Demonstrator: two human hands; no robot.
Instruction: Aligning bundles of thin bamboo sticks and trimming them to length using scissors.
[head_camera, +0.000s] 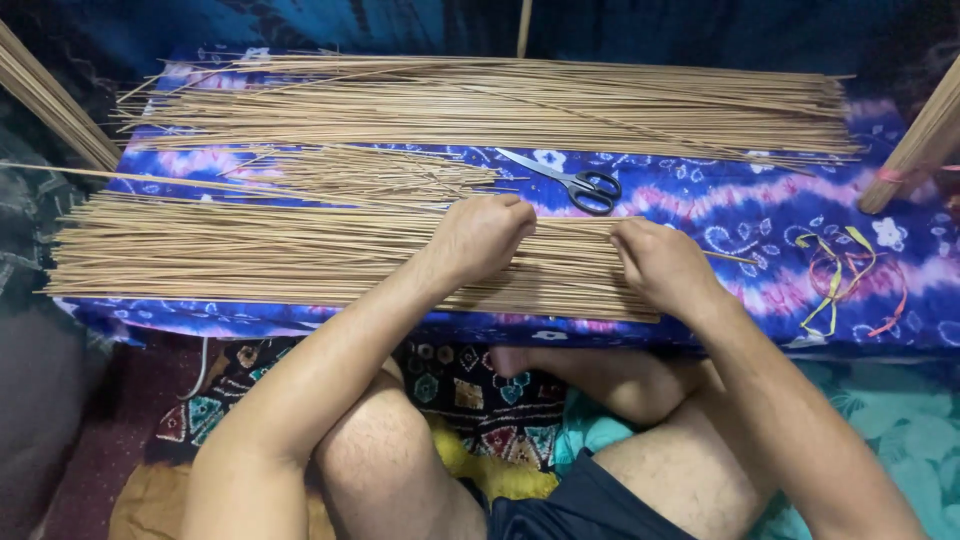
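- Step: sorting thin sticks; left hand and right hand, fingers curled, pinch one stick atop the near stick pile on the tie-dye-covered surface.
- Next likely needs a steady sideways pull; scissors lie just beyond.

Tan sticks on blue-purple-pink tie-dye cloth; black-handled scissors; yellow and red ribbons.

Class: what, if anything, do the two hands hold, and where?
Both the left hand and right hand pinch thin sticks from the near pile, near the right ends.
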